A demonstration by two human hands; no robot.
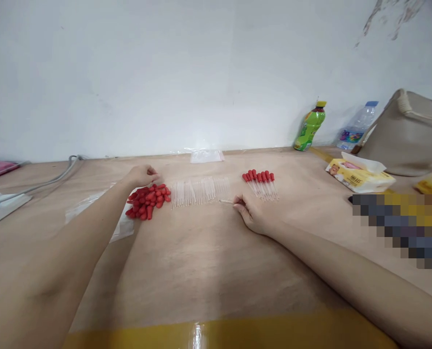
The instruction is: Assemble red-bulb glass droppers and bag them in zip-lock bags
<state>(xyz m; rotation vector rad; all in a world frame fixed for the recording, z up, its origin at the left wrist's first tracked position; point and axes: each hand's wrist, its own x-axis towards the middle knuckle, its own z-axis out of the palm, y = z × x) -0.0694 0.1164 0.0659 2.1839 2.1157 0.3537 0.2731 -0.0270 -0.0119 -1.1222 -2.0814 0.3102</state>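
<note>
Clear tube [226, 201], one, pinched in the right hand [251, 213], centre of the frame; red bulbs [146, 200], heaped left of centre; left hand [144, 175], held at the heap's upper edge, fingers bent, whether anything is gripped cannot be told; bare tubes [197, 192], laid in a row, centre; red-topped tubes [260, 178], grouped right of centre; green bottle [310, 128], placed upper right.

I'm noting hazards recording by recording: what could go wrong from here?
The right hand pinches a thin tube in its fingertips, so it might slip. The red caps lie in a loose heap, so the left hand at its edge could scatter some. The capped tubes lie close to the right hand, which might brush them out of line.
</note>
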